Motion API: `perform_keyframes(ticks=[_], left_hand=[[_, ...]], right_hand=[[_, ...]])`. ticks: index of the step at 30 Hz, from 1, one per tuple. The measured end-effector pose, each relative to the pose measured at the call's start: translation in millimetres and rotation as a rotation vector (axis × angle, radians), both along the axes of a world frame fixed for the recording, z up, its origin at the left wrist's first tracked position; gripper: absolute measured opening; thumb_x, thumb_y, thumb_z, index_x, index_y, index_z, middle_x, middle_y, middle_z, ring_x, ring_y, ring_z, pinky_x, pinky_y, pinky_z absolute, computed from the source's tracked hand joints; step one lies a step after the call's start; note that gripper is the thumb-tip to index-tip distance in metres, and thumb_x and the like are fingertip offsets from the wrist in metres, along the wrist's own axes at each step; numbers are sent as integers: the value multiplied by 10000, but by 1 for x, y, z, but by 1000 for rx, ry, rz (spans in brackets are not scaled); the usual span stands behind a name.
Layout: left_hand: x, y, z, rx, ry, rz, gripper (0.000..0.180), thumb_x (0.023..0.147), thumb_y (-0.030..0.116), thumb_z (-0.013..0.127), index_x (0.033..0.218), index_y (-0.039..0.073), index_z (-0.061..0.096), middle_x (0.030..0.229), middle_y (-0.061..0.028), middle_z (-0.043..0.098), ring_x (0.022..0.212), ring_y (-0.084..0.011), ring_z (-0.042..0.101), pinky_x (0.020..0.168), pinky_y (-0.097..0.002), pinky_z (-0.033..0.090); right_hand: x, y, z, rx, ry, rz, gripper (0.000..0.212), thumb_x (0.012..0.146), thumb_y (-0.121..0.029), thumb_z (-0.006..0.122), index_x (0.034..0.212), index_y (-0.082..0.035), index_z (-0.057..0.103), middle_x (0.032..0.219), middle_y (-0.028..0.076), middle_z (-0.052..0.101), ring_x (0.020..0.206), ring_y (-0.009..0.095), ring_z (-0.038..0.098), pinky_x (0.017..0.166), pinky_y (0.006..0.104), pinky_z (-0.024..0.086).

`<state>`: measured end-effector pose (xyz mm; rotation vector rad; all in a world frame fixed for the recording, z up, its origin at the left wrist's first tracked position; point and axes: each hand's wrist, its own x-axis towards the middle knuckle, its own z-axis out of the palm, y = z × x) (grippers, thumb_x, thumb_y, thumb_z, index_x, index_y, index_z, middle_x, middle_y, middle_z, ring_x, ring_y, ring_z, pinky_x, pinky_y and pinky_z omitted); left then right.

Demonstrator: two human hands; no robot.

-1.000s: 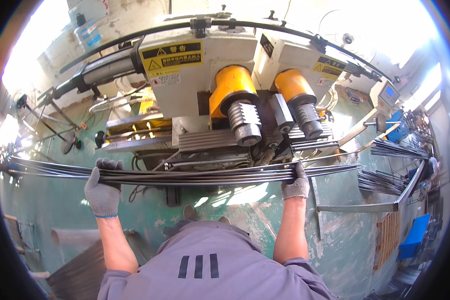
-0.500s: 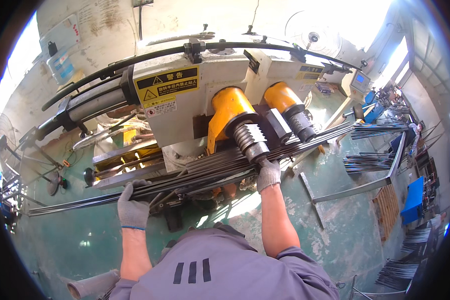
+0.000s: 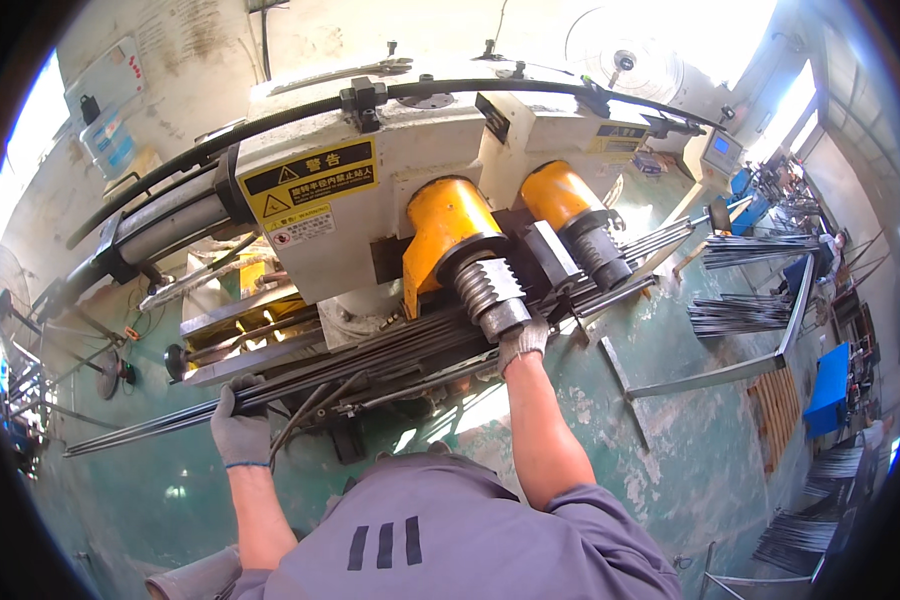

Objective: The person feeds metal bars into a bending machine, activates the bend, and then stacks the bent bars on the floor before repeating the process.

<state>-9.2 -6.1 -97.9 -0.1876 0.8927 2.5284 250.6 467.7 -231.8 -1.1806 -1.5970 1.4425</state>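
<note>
A bundle of long, thin dark metal rods (image 3: 315,378) runs slantwise in front of the machine. My left hand (image 3: 241,428), in a grey knit glove, is closed around the bundle toward its left end, thumb up on the near side. Also gloved, my right hand (image 3: 523,346) grips the rods farther right, just below a ribbed steel cylinder (image 3: 492,295); its fingertips are partly hidden. That cylinder projects from a yellow housing (image 3: 450,215). Beside it are a second yellow housing (image 3: 562,190) with a ribbed cylinder (image 3: 600,255) and a grey metal block (image 3: 554,252).
The light-coloured machine body (image 3: 390,165) bears a yellow warning label (image 3: 310,178). A metal frame (image 3: 715,378) stands right, near rod stacks (image 3: 740,317), a wooden pallet (image 3: 773,420) and a blue box (image 3: 827,390). A grey tube (image 3: 195,572) lies lower left on the green floor (image 3: 610,440).
The rod bundle has shifted down toward me, and some rods now lie apart behind it at the right. My left hand has moved left and slightly nearer. The view has shifted slightly.
</note>
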Motion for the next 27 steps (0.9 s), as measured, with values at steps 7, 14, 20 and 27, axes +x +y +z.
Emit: perform_keyframes(ticks=[7,14,20,27], left_hand=[[60,89,23,60,-211,-154,298,1109,263,581,1152,-20,667,1172,-174,733,1183,-363,675,1139,-549,521],[12,3,-3,50,-49,40,324,1116,308,589,1181,-5,642,1178,-182,727,1160,-347,690,1090,-505,552],[-4,13,-3,-122,-68,139,257,1095,280,650,1114,24,656,1028,-123,717,988,-284,720,940,-432,608],[4,16,0,-228,-152,208,281,1065,322,708,1067,44,667,950,-98,697,896,-261,705,866,-434,619]], right_hand=[[-7,-16,54,534,-848,234,388,1114,-293,469,1407,-154,681,1405,92,715,1315,228,673,1060,344,540],[-9,-17,61,407,-902,352,455,1123,-261,342,1463,-110,603,1491,88,645,1356,250,617,1111,397,494],[3,-16,61,32,-368,155,492,1129,-226,268,1489,-46,552,1486,110,627,1325,267,606,1119,431,475],[-3,-59,136,-422,490,-199,465,1117,-240,336,1445,-22,583,1343,122,690,1199,246,666,1044,428,525]])
